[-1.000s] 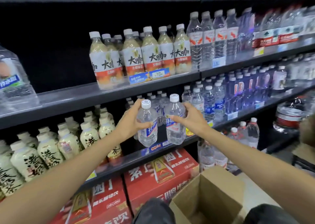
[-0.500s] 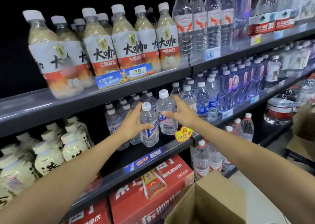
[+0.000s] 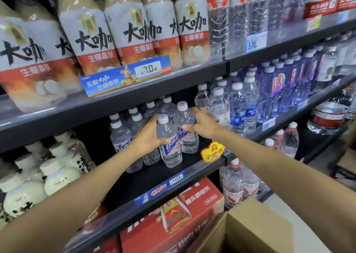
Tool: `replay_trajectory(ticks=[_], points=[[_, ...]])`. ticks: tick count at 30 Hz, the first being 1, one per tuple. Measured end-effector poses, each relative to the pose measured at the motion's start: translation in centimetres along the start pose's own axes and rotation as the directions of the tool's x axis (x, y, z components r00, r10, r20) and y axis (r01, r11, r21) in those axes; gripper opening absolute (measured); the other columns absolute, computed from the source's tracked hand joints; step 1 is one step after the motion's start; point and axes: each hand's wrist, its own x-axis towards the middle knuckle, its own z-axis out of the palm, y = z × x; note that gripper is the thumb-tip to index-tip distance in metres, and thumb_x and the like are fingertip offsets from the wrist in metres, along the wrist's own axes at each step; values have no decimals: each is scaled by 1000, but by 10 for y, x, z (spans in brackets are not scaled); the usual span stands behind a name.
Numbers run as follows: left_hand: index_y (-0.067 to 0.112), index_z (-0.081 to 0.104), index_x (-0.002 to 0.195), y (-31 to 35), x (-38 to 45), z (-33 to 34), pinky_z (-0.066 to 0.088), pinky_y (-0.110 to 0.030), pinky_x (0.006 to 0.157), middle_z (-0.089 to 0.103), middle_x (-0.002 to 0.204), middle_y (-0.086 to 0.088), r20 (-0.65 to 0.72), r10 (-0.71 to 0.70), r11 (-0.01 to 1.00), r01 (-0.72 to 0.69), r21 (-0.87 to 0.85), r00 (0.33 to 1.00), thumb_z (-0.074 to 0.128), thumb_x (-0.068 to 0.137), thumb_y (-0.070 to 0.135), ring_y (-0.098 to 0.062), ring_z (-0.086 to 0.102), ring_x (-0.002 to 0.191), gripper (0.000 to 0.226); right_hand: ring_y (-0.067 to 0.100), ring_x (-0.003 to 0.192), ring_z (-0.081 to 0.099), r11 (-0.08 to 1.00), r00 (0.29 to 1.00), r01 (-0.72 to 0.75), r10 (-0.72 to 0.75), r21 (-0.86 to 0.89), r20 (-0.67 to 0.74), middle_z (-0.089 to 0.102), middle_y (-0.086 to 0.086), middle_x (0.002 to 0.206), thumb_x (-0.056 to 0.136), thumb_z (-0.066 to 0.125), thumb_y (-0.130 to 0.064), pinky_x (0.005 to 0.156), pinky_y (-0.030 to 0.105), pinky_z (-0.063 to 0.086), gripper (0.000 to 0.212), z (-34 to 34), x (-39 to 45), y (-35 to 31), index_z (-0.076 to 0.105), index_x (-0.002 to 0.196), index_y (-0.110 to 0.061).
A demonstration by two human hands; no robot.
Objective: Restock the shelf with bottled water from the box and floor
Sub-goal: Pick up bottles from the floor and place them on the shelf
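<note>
Restocking, mid-task. Left hand (image 3: 148,135) grips one water bottle (image 3: 169,143) standing on the middle shelf (image 3: 154,175) beside a row already shelved. Just right, right hand (image 3: 202,125) wraps fingers round a second bottle (image 3: 186,129). Near right, the cardboard box (image 3: 254,225); its contents are hidden, so what remains cannot be told.

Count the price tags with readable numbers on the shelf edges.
3. The 7.0 tag sits under the latte bottles, the 1.50 tag on the upper right shelf edge, and the 4.0 tag below the water bottles. Blurred tags farther right may hide more.
</note>
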Motion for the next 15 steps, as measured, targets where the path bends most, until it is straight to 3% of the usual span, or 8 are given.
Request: replay_trajectory(ticks=[3, 5, 8, 10, 13, 15], points=[[30, 23, 141, 1, 1, -3, 44, -39, 103, 47, 140, -3, -4, -15, 999, 16, 35, 1000, 82, 72, 18, -22, 49, 126, 91, 26, 137, 32, 1000, 997, -17, 17, 0, 70, 38, 11, 144, 88, 69, -25, 115, 42, 28, 70, 7, 4, 6, 34, 145, -7], [35, 21, 140, 3, 1, -5, 47, -45, 100, 46, 141, -5, 0, -2, 997, 2, 73, 1000, 81, 74, 17, -25, 48, 126, 90, 25, 133, 39, 999, 996, -29, 27, 18, 89, 41, 11, 139, 88, 68, -23, 113, 45, 33, 65, 10, 7, 13, 37, 143, -9], [28, 19, 146, 8, 4, -5, 46, -42, 102, 39, 149, -6, 18, 24, 989, -26, 142, 1000, 77, 79, 14, -27, 43, 132, 91, 22, 130, 43, 998, 991, -44, 37, 49, 128, 46, 8, 138, 92, 64, -15, 111, 42, 36, 58, 6, 5, 14, 35, 142, -11], [23, 17, 150, 14, 4, -6, 41, -37, 106, 30, 154, -7, 22, 41, 972, -45, 232, 999, 76, 80, 14, -27, 38, 136, 92, 20, 135, 40, 998, 982, -49, 42, 37, 184, 43, 6, 146, 95, 58, -13, 113, 40, 35, 64, 2, 4, 14, 24, 149, -13], [18, 19, 151, 20, 3, -10, 39, -38, 110, 22, 154, -2, 4, 93, 913, -87, 398, 996, 79, 77, 19, -24, 37, 137, 95, 22, 146, 22, 996, 979, 10, 9, -91, 205, 20, 5, 160, 97, 55, -12, 118, 40, 25, 75, -1, 6, 12, 8, 155, -17], [16, 22, 150, 24, 2, -14, 47, -41, 101, 24, 151, 0, 18, 144, 847, -133, 515, 989, 80, 76, 25, -23, 42, 132, 94, 26, 142, 31, 974, 991, 85, -61, -209, 117, 20, 7, 160, 92, 60, -3, 114, 41, 33, 89, -3, 5, 7, 0, 155, -23]])
